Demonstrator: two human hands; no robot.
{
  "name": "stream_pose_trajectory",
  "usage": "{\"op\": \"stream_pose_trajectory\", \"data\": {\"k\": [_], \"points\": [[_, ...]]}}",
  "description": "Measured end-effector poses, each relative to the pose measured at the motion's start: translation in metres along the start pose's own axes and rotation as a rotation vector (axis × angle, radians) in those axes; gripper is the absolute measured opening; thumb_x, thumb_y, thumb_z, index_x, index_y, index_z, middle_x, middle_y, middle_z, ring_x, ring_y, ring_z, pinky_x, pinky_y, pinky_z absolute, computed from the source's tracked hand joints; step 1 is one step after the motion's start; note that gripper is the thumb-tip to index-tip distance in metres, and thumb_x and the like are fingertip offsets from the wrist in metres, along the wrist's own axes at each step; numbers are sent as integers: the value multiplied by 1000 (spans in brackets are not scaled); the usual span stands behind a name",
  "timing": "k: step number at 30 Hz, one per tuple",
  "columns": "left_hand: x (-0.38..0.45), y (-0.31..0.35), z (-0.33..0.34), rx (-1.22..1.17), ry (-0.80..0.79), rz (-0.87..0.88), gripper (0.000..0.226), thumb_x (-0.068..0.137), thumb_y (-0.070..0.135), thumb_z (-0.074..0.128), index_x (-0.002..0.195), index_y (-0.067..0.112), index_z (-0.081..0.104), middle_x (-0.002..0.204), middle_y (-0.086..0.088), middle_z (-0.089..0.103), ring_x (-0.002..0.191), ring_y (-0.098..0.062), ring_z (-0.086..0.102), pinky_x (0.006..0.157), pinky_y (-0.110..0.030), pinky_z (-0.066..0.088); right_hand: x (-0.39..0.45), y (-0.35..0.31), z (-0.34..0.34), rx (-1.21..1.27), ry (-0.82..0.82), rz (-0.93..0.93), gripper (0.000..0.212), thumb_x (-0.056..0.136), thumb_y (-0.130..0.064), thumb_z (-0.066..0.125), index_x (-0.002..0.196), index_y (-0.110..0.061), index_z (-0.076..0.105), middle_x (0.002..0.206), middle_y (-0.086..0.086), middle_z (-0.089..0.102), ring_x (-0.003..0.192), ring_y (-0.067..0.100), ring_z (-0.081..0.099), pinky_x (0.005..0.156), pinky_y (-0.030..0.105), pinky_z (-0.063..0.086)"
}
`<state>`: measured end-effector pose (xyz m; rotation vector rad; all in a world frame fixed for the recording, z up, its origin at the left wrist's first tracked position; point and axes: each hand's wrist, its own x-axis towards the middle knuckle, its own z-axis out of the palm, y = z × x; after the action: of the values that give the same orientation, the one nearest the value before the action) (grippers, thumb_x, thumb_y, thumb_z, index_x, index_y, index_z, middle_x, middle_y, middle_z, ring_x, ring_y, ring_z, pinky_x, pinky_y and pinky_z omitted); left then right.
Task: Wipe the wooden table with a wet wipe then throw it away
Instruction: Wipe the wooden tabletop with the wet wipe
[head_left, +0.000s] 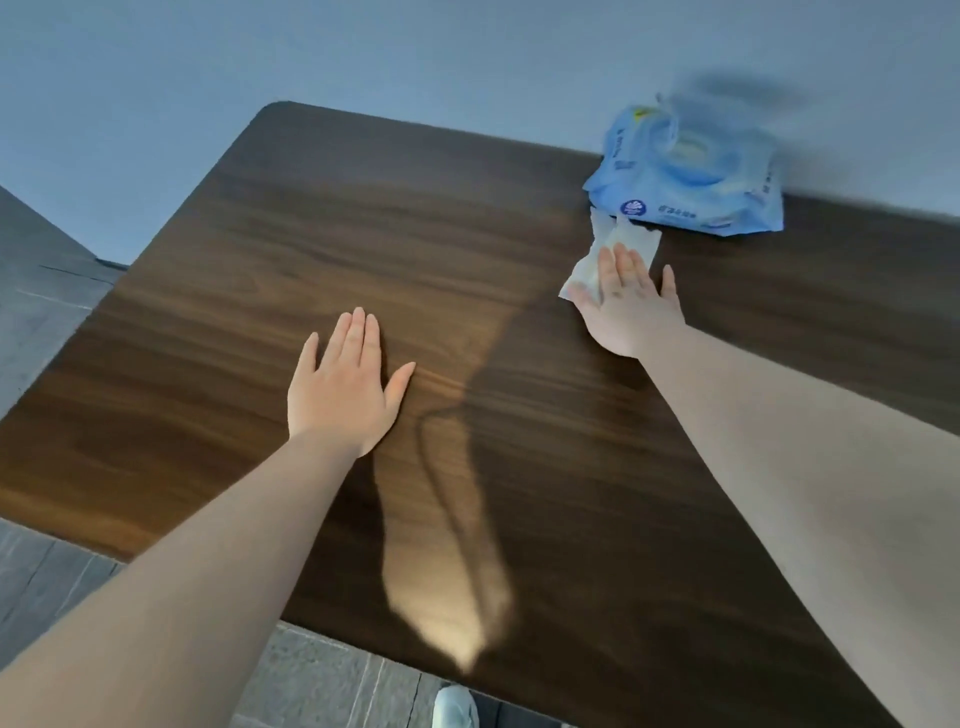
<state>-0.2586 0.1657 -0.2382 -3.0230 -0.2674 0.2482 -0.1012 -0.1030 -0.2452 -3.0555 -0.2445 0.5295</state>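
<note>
The dark wooden table (260, 270) fills most of the view. A white wet wipe (618, 249) lies flat on it at the far right, just in front of the blue wipe packet (685, 176). My right hand (626, 301) presses flat on the near part of the wipe, fingers stretched out over it. My left hand (345, 387) rests palm down on the bare wood near the middle, fingers together and thumb spread, holding nothing.
The blue packet leans against the grey wall (467, 52) at the table's far edge. Grey floor tiles (47, 291) show to the left and in front of the table. A light shoe (454, 709) is at the bottom edge.
</note>
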Motion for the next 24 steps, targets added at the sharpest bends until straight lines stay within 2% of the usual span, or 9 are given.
{"op": "stream_pose_trajectory", "data": {"k": [7,15,20,24], "points": [[-1,140,-13,-101,-21,303,73,93,59,7,152,15,4,161,1,3,147,-12,-1,120,-37,7,-52,157,7,100,2,279,72,94,-60,6,151,-19,-8,161,0,-11,147,14,-12,117,49,-10],[-7,265,-21,-102,-25,524,76,91,62,10,152,17,5,160,3,2,147,-11,-2,119,-35,4,-121,317,18,172,12,560,72,94,-60,6,152,-18,-7,161,0,-10,147,13,-11,117,49,-10],[-10,307,-26,-69,-30,585,77,91,63,10,152,16,3,160,2,1,147,-12,-1,118,-36,3,-168,379,28,207,10,689,72,94,-61,5,151,-19,-8,161,0,-10,147,13,-12,118,49,-10],[-12,318,-28,-29,-46,586,78,90,64,7,152,16,3,161,-2,0,147,-15,0,119,-37,6,-187,390,34,217,13,708,73,94,-60,6,151,-18,-7,161,2,-9,147,15,-10,118,48,-8]]}}
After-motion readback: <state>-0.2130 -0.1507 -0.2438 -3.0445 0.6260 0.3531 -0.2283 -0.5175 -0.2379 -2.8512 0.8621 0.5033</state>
